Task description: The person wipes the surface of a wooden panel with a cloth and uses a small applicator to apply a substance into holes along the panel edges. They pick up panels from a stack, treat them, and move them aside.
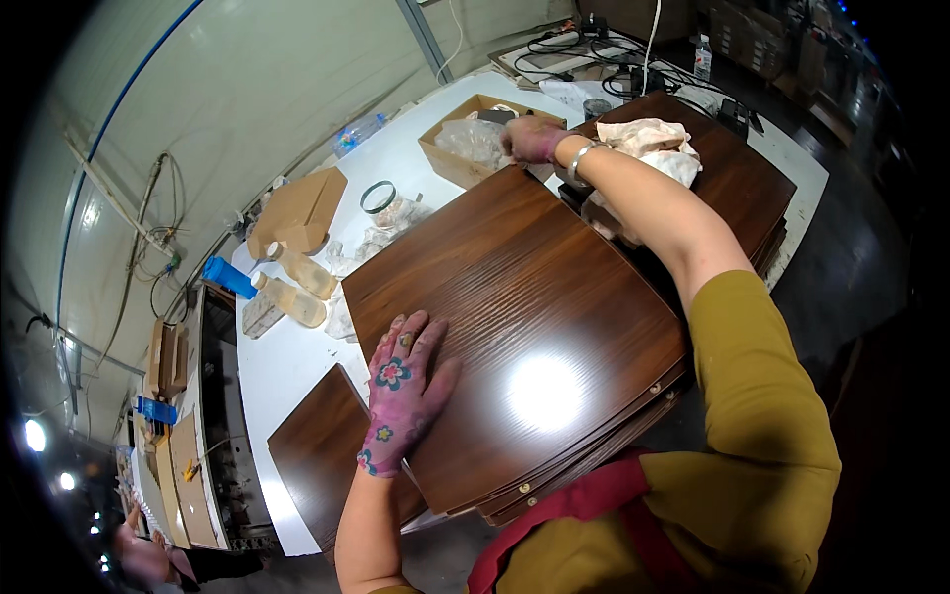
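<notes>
My left hand (404, 391), in a pink flower-patterned glove, lies open with its fingers stretched over the left edge of a glossy dark wood-grain panel (515, 287). That panel tops a stack of similar boards. My right hand (534, 139), in a stained pink glove, reaches across to the panel's far corner, beside a cardboard box (450, 166) holding a clear plastic bag (470, 142). Its fingers are curled, and whatever they hold is hidden. A crumpled whitish cloth (648, 144) lies on another dark panel stack (737, 163) to the right, partly behind my right forearm.
Another dark panel (322, 445) lies at the left. Two pale bottles (289, 300), a blue bottle (230, 277), a cardboard piece (300, 210) and a tape roll (378, 196) are on the white table (259, 396). Black cables (633, 69) tangle at the far end.
</notes>
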Tool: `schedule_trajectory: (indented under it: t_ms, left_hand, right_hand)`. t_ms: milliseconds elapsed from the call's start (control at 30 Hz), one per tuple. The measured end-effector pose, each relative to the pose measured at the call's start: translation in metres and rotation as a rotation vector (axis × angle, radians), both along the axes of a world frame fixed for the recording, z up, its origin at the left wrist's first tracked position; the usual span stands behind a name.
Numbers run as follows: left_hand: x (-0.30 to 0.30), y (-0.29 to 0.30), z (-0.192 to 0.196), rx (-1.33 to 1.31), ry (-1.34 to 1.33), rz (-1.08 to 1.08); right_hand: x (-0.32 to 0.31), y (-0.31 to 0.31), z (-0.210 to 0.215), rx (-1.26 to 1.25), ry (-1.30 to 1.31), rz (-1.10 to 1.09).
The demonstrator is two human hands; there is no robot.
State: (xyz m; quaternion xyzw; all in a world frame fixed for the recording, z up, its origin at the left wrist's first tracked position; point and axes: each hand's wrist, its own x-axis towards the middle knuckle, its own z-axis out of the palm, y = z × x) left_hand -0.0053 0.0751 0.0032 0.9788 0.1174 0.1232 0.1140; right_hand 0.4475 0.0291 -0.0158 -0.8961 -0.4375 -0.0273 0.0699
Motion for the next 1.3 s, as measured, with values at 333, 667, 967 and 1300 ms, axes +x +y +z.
schedule_trajectory:
  t_ms: [333, 667, 967, 1300]
  left_hand:
    - [-0.001, 0.001, -0.004, 0.001, -0.005, 0.025]
    - [-0.002, -0.003, -0.003, 0.018, -0.043, 0.027]
    - [-0.002, -0.002, -0.009, 0.019, -0.113, -0.018]
    - [-0.007, 0.007, -0.020, 0.161, 0.007, -0.021]
  right_hand:
    - [-0.033, -0.028, 0.000, 0.337, 0.280, -0.178]
    - [-0.094, -0.106, 0.026, 0.101, 0.268, -0.023]
    - [-0.173, -0.223, 0.059, -0.021, 0.448, 0.050]
    - [-0.263, -0.339, 0.060, -0.024, 0.378, 0.100]
